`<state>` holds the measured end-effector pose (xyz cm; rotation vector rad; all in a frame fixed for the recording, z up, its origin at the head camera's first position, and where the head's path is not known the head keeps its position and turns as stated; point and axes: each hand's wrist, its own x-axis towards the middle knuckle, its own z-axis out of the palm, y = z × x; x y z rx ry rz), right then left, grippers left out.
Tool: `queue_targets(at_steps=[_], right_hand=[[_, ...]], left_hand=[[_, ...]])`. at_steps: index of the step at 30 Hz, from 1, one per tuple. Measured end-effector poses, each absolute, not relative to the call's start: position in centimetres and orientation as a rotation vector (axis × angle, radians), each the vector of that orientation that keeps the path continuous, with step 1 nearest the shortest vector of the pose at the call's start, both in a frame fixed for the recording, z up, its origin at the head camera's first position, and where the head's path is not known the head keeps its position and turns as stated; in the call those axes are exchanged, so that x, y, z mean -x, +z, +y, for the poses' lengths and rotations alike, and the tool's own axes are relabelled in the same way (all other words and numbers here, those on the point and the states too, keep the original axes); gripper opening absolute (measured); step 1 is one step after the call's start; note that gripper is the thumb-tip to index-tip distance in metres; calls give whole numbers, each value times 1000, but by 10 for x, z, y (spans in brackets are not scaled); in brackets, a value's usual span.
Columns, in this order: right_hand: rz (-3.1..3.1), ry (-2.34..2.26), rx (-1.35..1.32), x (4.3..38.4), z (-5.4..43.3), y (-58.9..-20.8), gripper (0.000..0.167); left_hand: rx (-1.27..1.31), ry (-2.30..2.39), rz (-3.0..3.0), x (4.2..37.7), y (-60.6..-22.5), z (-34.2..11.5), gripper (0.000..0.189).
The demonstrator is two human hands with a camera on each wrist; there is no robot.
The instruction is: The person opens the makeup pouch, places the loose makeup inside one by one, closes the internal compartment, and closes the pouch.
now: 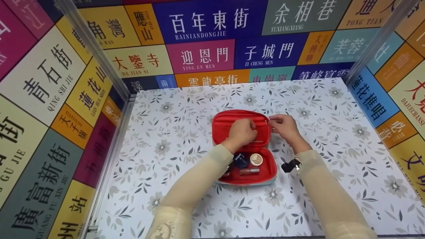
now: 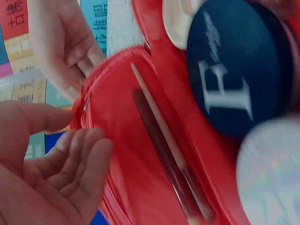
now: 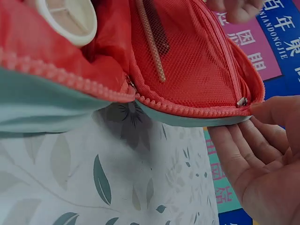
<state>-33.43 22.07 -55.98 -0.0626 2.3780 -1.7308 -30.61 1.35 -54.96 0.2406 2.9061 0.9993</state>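
Observation:
A red-lined cosmetic bag (image 1: 270, 166) lies unzipped on the table, its lid folded back. My right hand (image 1: 285, 126) pinches the lid's rim, thumb on the inside edge and fingers beneath, beside a zipper pull (image 3: 242, 101). Over the lid hovers my left hand (image 1: 243, 132), fingers loosely bent with nothing between them. Two slim sticks, a pinkish one (image 2: 158, 117) and a dark one (image 2: 164, 152), sit behind the lid's mesh pocket (image 3: 197, 65). The base holds a dark blue round case (image 1: 241, 160), a round three-colour palette (image 1: 256, 159) and a small tube (image 1: 249, 171).
Beside the blue case is a shiny disc (image 2: 269, 173), mostly hidden by the left sleeve in the head view. The floral tabletop (image 1: 162, 146) surrounds the bag. Sign-covered panels (image 1: 206, 56) stand at the back and both sides. A black device (image 1: 291, 165) is strapped at the right wrist.

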Motion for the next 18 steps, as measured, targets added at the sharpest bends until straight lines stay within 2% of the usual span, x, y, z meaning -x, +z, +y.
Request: queue_targets(at_steps=[3, 6, 18], right_hand=[[2407, -1765, 67, 337, 224, -572, 34], [2461, -1769, 83, 338, 229, -583, 32], [2470, -1843, 154, 330, 230, -580, 30]], left_hand=[[-271, 1045, 2941, 304, -549, 26, 5], [-294, 1120, 2944, 302, -549, 39, 5], [-229, 1339, 2983, 306, -562, 64, 6]])
